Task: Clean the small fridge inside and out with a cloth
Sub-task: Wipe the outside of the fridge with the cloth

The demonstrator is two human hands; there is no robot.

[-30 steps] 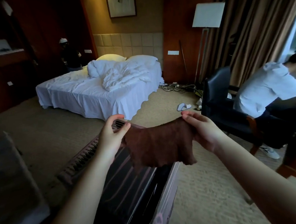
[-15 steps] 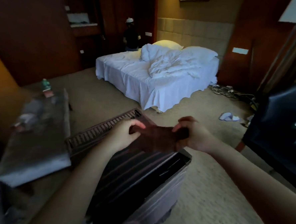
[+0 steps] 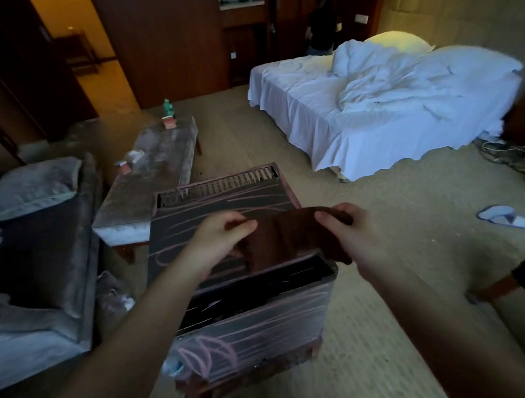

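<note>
A small dark fridge (image 3: 194,212) stands on the carpet right below me, its top streaked with pink scribbles and a vent grille along the far edge. Its door (image 3: 263,328) is ajar at the front, also marked in pink, with a dark gap behind it. I hold a brown cloth (image 3: 285,240) stretched over the fridge top. My left hand (image 3: 223,238) pinches the cloth's left edge and my right hand (image 3: 340,231) pinches its right edge.
A low grey bench (image 3: 158,168) with a green figurine (image 3: 168,109) stands behind the fridge on the left. A grey sofa (image 3: 42,243) lies at far left. An unmade white bed (image 3: 387,105) fills the right back; a person (image 3: 321,26) stands beyond it. Slippers (image 3: 502,219) lie on the carpet.
My head has turned left and down, so the fridge top and door show fully. Both hands brought the cloth lower, closed in, then spread it again over the fridge.
</note>
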